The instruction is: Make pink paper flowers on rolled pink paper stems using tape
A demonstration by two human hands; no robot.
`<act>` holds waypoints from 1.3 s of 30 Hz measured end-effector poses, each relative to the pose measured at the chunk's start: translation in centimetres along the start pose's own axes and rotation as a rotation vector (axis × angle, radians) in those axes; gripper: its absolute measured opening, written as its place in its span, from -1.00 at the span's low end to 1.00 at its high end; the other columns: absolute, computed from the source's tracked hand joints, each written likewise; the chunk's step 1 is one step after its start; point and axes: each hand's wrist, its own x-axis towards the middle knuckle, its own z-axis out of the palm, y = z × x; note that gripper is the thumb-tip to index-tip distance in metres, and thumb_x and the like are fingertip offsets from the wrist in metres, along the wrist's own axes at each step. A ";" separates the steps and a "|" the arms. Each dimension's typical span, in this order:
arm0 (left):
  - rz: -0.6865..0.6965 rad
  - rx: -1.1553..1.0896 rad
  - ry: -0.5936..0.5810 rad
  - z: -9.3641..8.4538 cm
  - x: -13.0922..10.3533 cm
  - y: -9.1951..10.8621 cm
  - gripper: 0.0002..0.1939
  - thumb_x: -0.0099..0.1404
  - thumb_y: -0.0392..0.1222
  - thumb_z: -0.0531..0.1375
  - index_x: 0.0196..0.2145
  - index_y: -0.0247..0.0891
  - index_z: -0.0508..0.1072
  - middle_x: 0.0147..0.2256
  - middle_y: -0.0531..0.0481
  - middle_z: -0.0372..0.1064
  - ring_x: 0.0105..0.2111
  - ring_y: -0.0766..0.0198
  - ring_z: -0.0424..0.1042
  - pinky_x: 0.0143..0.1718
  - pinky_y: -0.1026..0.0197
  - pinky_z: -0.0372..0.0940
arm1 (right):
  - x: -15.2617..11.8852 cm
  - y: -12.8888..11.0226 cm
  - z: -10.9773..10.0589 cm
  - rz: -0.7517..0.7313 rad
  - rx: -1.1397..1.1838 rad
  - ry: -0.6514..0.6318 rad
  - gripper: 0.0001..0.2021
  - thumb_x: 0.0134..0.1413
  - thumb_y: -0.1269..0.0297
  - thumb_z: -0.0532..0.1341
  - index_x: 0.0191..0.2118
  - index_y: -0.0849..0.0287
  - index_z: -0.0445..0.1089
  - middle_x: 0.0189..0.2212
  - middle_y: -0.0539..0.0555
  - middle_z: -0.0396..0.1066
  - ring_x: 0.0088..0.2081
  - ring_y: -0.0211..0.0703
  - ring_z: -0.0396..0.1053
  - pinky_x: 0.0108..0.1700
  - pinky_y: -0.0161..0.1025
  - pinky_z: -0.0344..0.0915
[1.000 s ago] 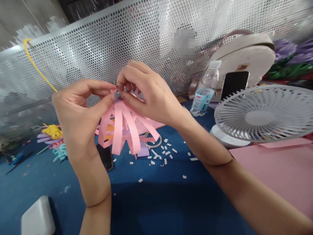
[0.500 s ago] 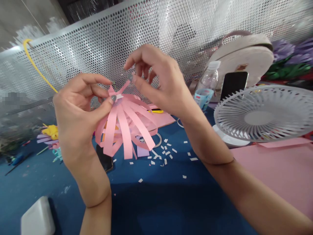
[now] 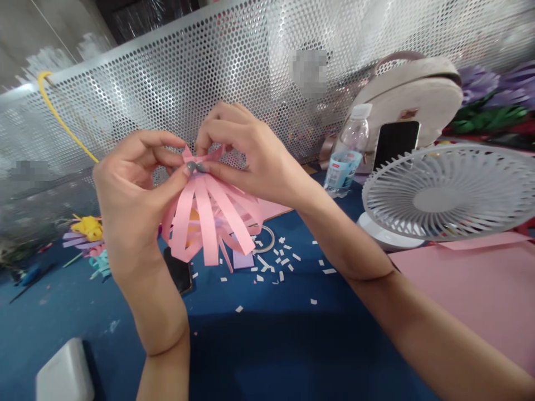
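A pink paper piece [image 3: 208, 223] with several long strips fanning downward hangs above the blue table. My left hand [image 3: 140, 184] pinches its gathered top from the left, thumb in front. My right hand [image 3: 246, 153] pinches the same top from the right, its thumb tip touching the left thumb tip. Short pink points stick up between the fingers of both hands. Small white paper bits [image 3: 281, 275] lie scattered on the table below, near a roll of tape [image 3: 271, 238] and a lilac paper piece [image 3: 242, 260].
At the right are a grey fan [image 3: 438, 199], a bottle [image 3: 345, 161], a beige bag [image 3: 422, 94], a phone [image 3: 396, 142] and pink sheets [image 3: 472, 289]. Another phone [image 3: 179, 270] lies behind my left wrist. A white box [image 3: 66, 372] is front left. Perforated metal [image 3: 167, 83] stands behind.
My right hand has moved left and down onto the top of the pink paper, and its thumb now meets my left thumb. The white piece at the top is now covered.
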 end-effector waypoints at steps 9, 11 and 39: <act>-0.016 -0.026 -0.026 -0.1 0.1 -0.1 -0.70 0.05 -0.55 0.29 -0.28 -0.24 0.54 -0.43 0.09 0.45 -0.41 0.37 0.45 -0.38 0.30 0.36 | 0.2 -0.4 0.4 -0.005 0.016 0.044 -0.89 0.17 0.31 0.12 -0.40 0.08 0.26 -0.36 -0.01 0.33 -0.27 -0.21 0.28 -0.07 -0.12 0.31; -0.018 -0.025 -0.025 -0.1 0.0 0.0 -0.72 0.05 -0.50 0.32 -0.28 -0.24 0.55 -0.43 0.09 0.45 -0.42 0.36 0.45 -0.37 0.29 0.36 | 0.1 -0.8 0.3 0.016 0.004 0.035 -0.89 0.16 0.36 0.11 -0.40 0.09 0.23 -0.36 -0.01 0.32 -0.27 -0.20 0.26 -0.06 -0.10 0.30; -0.094 -0.008 -0.033 -0.9 -0.3 0.2 -0.77 0.14 -0.44 0.32 -0.21 -0.30 0.55 -0.44 0.02 0.53 -0.50 0.30 0.50 -0.57 0.37 0.37 | -0.1 -0.8 0.6 0.034 0.023 0.029 -0.88 0.11 0.44 0.09 -0.40 0.09 0.17 -0.38 0.01 0.27 -0.27 -0.17 0.22 -0.10 -0.18 0.28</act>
